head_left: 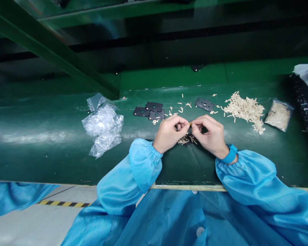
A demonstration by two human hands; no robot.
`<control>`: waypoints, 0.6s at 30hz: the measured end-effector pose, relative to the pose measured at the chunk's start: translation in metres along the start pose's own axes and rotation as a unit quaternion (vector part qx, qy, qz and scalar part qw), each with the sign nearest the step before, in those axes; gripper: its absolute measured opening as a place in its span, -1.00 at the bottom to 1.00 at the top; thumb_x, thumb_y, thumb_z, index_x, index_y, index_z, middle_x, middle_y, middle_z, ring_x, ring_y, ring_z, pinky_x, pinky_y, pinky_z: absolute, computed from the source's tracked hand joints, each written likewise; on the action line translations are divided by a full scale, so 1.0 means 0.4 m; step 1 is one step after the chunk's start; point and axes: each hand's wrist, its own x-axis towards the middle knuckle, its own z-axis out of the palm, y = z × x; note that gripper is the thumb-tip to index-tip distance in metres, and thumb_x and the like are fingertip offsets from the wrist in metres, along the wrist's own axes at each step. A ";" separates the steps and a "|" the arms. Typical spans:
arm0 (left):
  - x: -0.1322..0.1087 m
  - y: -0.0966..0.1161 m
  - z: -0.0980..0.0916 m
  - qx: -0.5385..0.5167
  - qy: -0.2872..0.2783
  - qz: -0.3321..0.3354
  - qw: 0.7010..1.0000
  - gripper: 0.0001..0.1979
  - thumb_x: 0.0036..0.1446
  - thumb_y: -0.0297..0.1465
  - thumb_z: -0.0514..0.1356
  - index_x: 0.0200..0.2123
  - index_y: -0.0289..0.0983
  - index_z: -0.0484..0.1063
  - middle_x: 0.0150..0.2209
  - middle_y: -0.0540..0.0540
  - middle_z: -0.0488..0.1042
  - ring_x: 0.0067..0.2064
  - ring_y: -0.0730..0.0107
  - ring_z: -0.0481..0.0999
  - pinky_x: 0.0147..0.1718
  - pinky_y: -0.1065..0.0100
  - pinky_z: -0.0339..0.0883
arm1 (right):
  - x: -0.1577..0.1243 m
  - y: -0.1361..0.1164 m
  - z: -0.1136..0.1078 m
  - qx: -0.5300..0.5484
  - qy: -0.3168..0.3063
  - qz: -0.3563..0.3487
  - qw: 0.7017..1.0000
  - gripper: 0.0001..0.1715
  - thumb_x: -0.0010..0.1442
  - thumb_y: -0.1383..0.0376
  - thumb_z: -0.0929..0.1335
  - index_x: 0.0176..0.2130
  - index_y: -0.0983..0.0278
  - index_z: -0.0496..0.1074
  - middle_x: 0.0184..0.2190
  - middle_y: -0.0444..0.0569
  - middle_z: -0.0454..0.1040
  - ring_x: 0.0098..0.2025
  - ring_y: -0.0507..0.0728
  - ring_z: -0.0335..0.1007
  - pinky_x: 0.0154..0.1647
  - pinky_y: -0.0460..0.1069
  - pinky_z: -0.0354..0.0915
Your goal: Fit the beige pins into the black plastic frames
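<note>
A green work surface (53, 160) filled the view, edged along its near side by a pale strip (187, 187), with a green steel beam (51, 51) running overhead. The person wore a blue smock, and its gathered sleeves (143, 164) reached in from both sides.

Left of centre lay a crumpled clear plastic bag (102, 128), with nothing visible inside. At the far right, a smaller clear bag (279, 115) lay flat, packed with pale strips, and no writing on it could be read. Beside it spread a large loose heap of pale strips (243, 111), with more scattered toward 4 black perforated plates. Of these, 3 black plates (149, 111) overlapped in a cluster, and 1 black plate (204, 104) lay apart.

The 2 hands met at centre, just above a small pile of strips (187, 139). The left hand (169, 133) and right hand (210, 135) were both curled nearly closed, their fingertips pinching opposite ends of a tiny pale strip (189, 123) held in the air. A blue wristband (229, 153) circled the right wrist.
</note>
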 end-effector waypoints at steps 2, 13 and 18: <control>0.001 0.000 -0.004 0.002 0.000 -0.003 1.000 -0.95 0.16 -0.42 0.28 -0.37 -0.24 0.52 -0.45 0.03 0.45 -0.44 0.53 0.38 -0.41 0.42 0.31 | 0.010 0.005 -0.009 -0.007 0.018 0.038 0.999 -0.88 0.25 0.37 0.36 -0.33 0.20 0.50 -0.36 -0.04 0.54 -0.39 0.09 0.42 -0.36 0.01 0.35; 0.008 -0.007 -0.028 0.077 0.047 0.086 0.992 -0.90 0.23 -0.33 0.31 -0.25 -0.23 0.53 -0.30 -0.04 0.54 -0.34 0.48 0.47 -0.30 0.39 0.38 | 0.042 0.062 -0.053 -0.106 0.065 0.082 0.989 -0.81 0.27 0.26 0.38 -0.39 0.24 0.48 -0.46 -0.08 0.40 -0.45 0.08 0.27 -0.35 0.03 0.23; 0.009 -0.026 -0.056 0.205 0.077 0.294 0.930 -0.77 0.19 -0.19 0.33 -0.18 -0.19 0.53 -0.25 -0.07 0.58 -0.19 0.36 0.54 -0.16 0.34 0.38 | 0.032 0.021 -0.051 0.201 -0.115 0.214 0.949 -0.76 0.24 0.13 0.43 -0.23 0.27 0.50 -0.42 -0.10 0.43 -0.48 0.02 0.26 -0.46 -0.04 0.19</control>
